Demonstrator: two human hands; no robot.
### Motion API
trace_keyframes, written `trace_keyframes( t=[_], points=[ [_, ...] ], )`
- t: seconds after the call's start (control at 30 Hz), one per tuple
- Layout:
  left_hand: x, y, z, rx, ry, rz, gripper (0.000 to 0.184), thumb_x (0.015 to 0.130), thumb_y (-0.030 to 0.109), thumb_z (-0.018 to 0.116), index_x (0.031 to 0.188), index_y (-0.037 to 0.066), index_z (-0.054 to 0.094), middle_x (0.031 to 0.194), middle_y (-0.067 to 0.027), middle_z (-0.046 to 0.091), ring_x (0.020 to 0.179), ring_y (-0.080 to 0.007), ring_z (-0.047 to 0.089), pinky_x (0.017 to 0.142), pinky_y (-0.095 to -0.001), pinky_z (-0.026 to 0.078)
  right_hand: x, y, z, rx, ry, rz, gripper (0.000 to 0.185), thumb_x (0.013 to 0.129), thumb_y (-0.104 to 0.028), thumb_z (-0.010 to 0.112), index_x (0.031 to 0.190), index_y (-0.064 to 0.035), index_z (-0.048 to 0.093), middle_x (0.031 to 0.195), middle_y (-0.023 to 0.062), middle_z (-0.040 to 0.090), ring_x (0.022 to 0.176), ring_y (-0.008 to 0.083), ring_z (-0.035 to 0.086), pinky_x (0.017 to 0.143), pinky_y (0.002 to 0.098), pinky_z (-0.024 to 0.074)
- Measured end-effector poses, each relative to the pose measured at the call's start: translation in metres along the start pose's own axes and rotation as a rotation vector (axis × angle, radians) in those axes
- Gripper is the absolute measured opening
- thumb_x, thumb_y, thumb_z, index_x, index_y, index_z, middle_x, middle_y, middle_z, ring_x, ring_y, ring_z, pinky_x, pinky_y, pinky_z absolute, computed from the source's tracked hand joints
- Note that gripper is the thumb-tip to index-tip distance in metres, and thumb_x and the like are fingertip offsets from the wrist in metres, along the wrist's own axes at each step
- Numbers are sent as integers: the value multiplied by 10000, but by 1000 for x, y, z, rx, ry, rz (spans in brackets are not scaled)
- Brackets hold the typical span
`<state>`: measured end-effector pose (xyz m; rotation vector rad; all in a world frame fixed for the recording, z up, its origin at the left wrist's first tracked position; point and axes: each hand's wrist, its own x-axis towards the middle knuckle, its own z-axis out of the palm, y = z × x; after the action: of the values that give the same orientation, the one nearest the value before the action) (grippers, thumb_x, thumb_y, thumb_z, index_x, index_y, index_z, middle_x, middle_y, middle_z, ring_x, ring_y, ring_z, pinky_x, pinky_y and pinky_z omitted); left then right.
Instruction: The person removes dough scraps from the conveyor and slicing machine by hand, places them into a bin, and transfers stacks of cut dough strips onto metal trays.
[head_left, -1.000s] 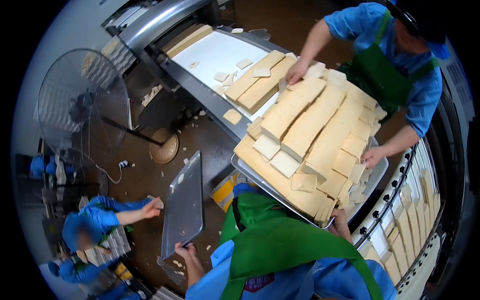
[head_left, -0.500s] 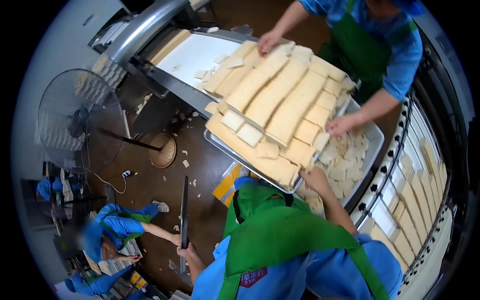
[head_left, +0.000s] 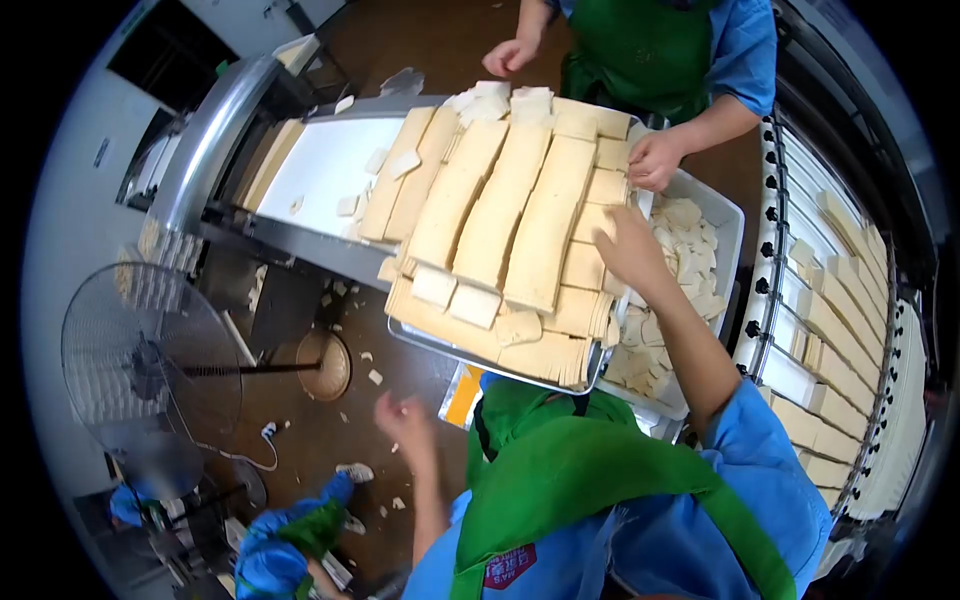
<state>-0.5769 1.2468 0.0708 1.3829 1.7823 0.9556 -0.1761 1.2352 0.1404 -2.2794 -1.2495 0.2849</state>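
Observation:
My left hand [head_left: 405,425] is raised over the floor at lower left, its fingers loosely bent and apart, with nothing in it. My right hand [head_left: 635,255] reaches over the right side of a stacked tray, fingers spread beside short pale-yellow pieces [head_left: 583,265]; I cannot tell whether they touch. Long pale-yellow slabs [head_left: 505,200] of layered sheets lie in rows on the piled metal tray [head_left: 480,368]. Smaller cream squares [head_left: 475,305] rest near its front. Right of it, a grey bin [head_left: 735,240] holds many broken scraps [head_left: 690,250].
Across the tray, a co-worker's two hands [head_left: 655,160] hover at its far side. A white conveyor [head_left: 320,165] runs behind at left. Another conveyor [head_left: 800,375] carries slabs at right. A stand fan [head_left: 150,360] and another worker [head_left: 290,545] are at left; scraps litter the floor.
The dark, flat object seen edge-on in my left hand is gone from it. My right hand has moved from the tray's front corner up its right side. The co-worker's hands have drawn off the slabs.

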Motion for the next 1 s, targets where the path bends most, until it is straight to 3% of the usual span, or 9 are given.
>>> trace_keyframes(
  t=[0.03, 0.07, 0.13, 0.27, 0.4, 0.57, 0.9, 0.93, 1.0],
  points=[
    [-12, 52, 32, -296, -310, -200, 540, 842, 128, 609, 1285, -41, 352, 1130, -167, 410, 896, -214, 539, 716, -329, 490, 35, -2, 15, -77, 59, 4, 469, 842, -293, 564, 1215, -19, 488, 1238, 227, 473, 1093, 390, 510, 905, 454, 429],
    [-16, 37, 71, 194, -291, 439, 660, 843, 163, 669, 1360, 3, 291, 1163, -151, 363, 878, -162, 551, 681, -286, 515, 67, -6, 28, -150, 119, 13, 564, 847, -326, 564, 1306, -27, 433, 1332, 225, 407, 1140, 403, 483, 937, 454, 417],
    [-22, 123, 97, -191, -615, 66, 743, 833, 192, 689, 1367, -46, 232, 1197, -175, 296, 873, -157, 526, 722, -280, 499, 118, -21, 40, -231, 71, 186, 666, 862, -422, 531, 1402, -93, 322, 1439, 210, 270, 1199, 406, 445, 996, 446, 379],
    [-13, 139, 132, 106, -821, 293, 824, 809, 218, 713, 1339, -127, 184, 1195, -222, 259, 740, -178, 483, 719, -303, 479, 177, -24, 46, -307, 36, 232, 714, 860, -515, 488, 1437, -165, 255, 1486, 200, 174, 1230, 391, 433, 988, 456, 390],
    [-6, 146, 144, 122, -839, 297, 880, 777, 218, 735, 1346, -119, 154, 1180, -233, 262, 756, -208, 506, 716, -305, 476, 196, -19, 44, -252, -155, 316, 754, 841, -579, 477, 1433, -166, 260, 1450, 219, 226, 1226, 398, 437, 978, 466, 402],
    [7, 152, 161, 247, -834, 308, 956, 747, 298, 746, 1348, -116, 129, 1251, -296, 253, 980, -468, 501, 859, -446, 454, 197, 5, 59, -286, -90, 322, 709, 838, -526, 494, 1337, -41, 362, 1350, 252, 370, 1208, 365, 464, 973, 416, 408],
    [-22, 163, 182, 602, -526, 464, 865, 764, 314, 702, 1376, -12, 185, 1223, -276, 300, 991, -455, 494, 800, -485, 455, 165, 36, 65, 587, 215, 294, 628, 795, -469, 647, 1297, -143, 459, 1325, 94, 509, 1186, 174, 491, 965, 338, 400],
    [-28, 163, 183, 613, -479, 474, 841, 752, 277, 714, 1379, 25, 212, 1228, -263, 302, 986, -446, 500, 782, -472, 465, 122, 24, -22, 732, -219, 453, 730, 745, -403, 700, 1334, -103, 389, 1332, 159, 454, 1178, 259, 495, 962, 352, 404],
    [-39, 156, 184, 607, -376, 501, 792, 708, 206, 740, 1352, 72, 298, 1225, -249, 315, 966, -426, 514, 761, -470, 476, 88, 45, -7, 653, 430, 385, 728, 727, -329, 688, 1310, -43, 359, 1297, 224, 398, 1164, 354, 476, 972, 361, 391]
  ],
)
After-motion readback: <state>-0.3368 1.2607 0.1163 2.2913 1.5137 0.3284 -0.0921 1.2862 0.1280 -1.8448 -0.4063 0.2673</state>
